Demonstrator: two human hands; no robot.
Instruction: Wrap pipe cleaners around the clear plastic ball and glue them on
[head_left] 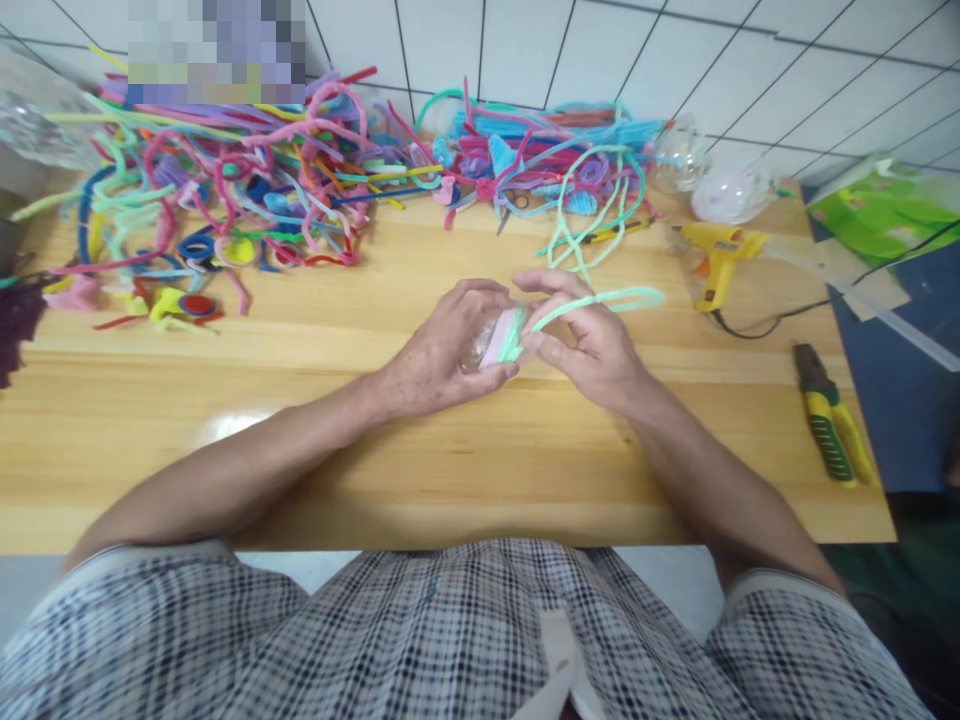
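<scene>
My left hand (442,350) is wrapped round a small clear container (478,348) above the middle of the wooden table. Bands of pale pink and mint green pipe cleaner circle the container. My right hand (592,345) is at its right side, with thumb and fingers closed on a mint green pipe cleaner (574,308). A loop of that strand sticks out to the right over the back of my right hand.
Tangled coloured pipe cleaners (247,190) and a blue bundle (555,122) line the back of the table (450,470). Further right are a yellow glue gun (718,258), its cable, clear plastic containers (726,190), a green bag (889,210) and yellow-green pliers (829,420).
</scene>
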